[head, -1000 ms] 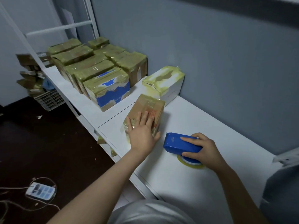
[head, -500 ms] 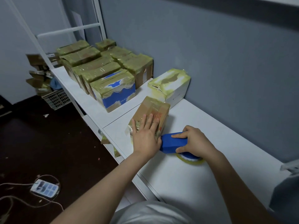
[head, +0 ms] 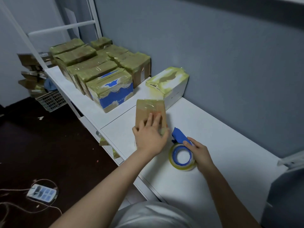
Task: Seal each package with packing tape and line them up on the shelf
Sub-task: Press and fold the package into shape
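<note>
Squarely under left hand (head: pixel 150 139) lies the package (head: pixel 148 108), tape (head: pixel 181 168) in right hand (head: pixel 201 153).

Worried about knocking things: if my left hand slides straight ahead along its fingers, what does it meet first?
Probably the white package just beyond the brown box your left hand rests on.

A partly taped brown package (head: pixel 148 111) lies flat near the front edge of the shelf (head: pixel 222 137); the blue tape dispenser (head: pixel 179 139) lies on its side just beside it. Taped packages (head: pixel 98 71) crowd the far end.
</note>
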